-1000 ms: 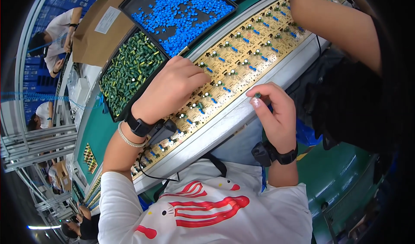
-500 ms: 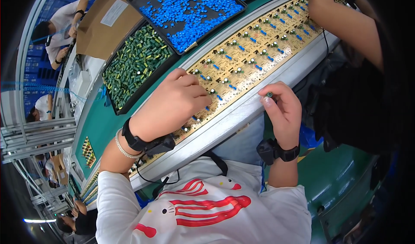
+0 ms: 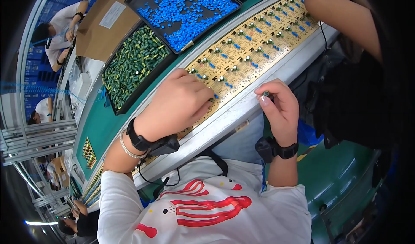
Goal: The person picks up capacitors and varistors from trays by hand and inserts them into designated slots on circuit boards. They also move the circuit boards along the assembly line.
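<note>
My left hand point(image 3: 183, 101) is over the long tan circuit board point(image 3: 242, 77), its thumb and fingers pinched on a small green capacitor point(image 3: 211, 99) low at the board's surface. Whether the capacitor's legs are in the board is hidden. To the right, off the board's near edge, my right hand point(image 3: 281, 110) pinches another green capacitor point(image 3: 266, 93) between thumb and forefinger, one round end showing. Rows of upright capacitors and blue disc-shaped components stand on the board beyond my left hand.
A black tray of green capacitors point(image 3: 136, 69) and a tray of blue components point(image 3: 190, 15) sit beyond the board. A metal rail point(image 3: 233, 112) runs along its near side. At upper right, a co-worker's arm point(image 3: 341, 17) reaches over the board. A cardboard box point(image 3: 99, 32) stands far left.
My left hand has shifted slightly right and down, and a green capacitor now shows at its fingertips. My right hand keeps its capacitor and has barely moved. The whole view has shifted a little.
</note>
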